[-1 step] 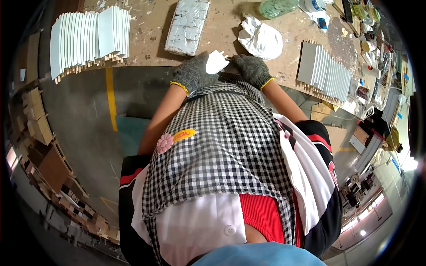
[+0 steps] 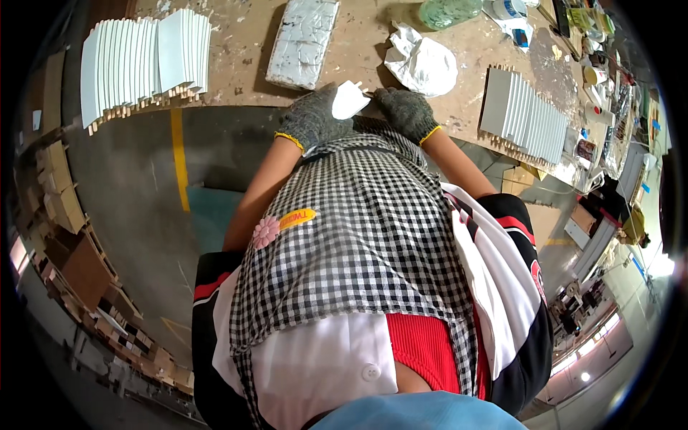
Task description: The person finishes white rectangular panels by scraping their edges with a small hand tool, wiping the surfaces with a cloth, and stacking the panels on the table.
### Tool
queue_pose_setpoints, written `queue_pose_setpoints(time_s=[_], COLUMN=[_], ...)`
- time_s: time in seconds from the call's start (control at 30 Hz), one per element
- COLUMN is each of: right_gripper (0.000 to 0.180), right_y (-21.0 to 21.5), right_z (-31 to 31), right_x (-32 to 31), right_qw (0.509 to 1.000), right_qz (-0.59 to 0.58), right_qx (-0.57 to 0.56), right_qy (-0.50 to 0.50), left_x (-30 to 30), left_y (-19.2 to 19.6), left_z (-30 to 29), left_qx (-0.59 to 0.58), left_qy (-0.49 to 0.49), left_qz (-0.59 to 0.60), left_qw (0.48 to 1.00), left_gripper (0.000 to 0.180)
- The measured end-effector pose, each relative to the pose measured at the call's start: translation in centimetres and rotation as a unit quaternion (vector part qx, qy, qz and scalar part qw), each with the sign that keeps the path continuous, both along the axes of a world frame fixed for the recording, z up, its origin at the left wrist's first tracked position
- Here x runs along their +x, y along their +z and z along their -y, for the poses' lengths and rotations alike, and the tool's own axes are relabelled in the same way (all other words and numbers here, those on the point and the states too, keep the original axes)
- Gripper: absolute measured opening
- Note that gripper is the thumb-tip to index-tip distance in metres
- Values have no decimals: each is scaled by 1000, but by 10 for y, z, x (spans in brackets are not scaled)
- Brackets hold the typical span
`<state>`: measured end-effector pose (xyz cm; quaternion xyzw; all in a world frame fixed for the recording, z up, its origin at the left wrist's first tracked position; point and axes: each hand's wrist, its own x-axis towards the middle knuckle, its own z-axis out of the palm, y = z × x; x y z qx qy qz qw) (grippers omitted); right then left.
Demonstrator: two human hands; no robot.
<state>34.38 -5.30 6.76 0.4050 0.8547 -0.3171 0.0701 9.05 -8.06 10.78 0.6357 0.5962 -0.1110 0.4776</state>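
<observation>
At the table (image 2: 236, 50) edge, the gloved left hand (image 2: 309, 118) grips a white piece (image 2: 349, 100); the right hand (image 2: 406, 111) rests curled beside it, holding nothing visible.

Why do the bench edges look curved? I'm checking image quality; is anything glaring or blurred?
Head view: fisheye bends the workbench edge near the rim; window glare blows out lower right; black vignette rings the corners; left hand and right hand look sharp.

Two gloved hands are shown — left hand (image 2: 309, 118), right hand (image 2: 406, 111) — with one small white piece (image 2: 349, 100) between them. Two rows of white panels are counted — one stack (image 2: 143, 61) at 10 o'clock, one stack (image 2: 527, 115) at 2 o'clock. One foil-wrapped block (image 2: 303, 41), one crumpled white bag (image 2: 423, 63) and one green bottle (image 2: 448, 12) are seen at 12 o'clock.
</observation>
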Motion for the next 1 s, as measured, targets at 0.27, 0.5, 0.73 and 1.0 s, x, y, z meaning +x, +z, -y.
queue_pose_setpoints(time_s=[0.27,0.5,0.73,1.0], right_gripper=[25,25,30,33], right_y=[16,15,14,11], right_z=[15,15,16,19], right_x=[-25,-21,-33,-38], right_qw=[989,997,991,986], right_qz=[22,56,81,77], right_qx=[-61,0,-77,-74], right_qy=[-130,-47,-78,-131], left_x=[-1,-2,-2,0], left_y=[-15,-14,-31,-22], left_z=[10,9,18,19], left_qx=[25,30,61,59], left_qy=[24,27,27,40], left_qz=[-10,25,25,26], left_qw=[999,999,997,997], left_gripper=[102,102,104,103])
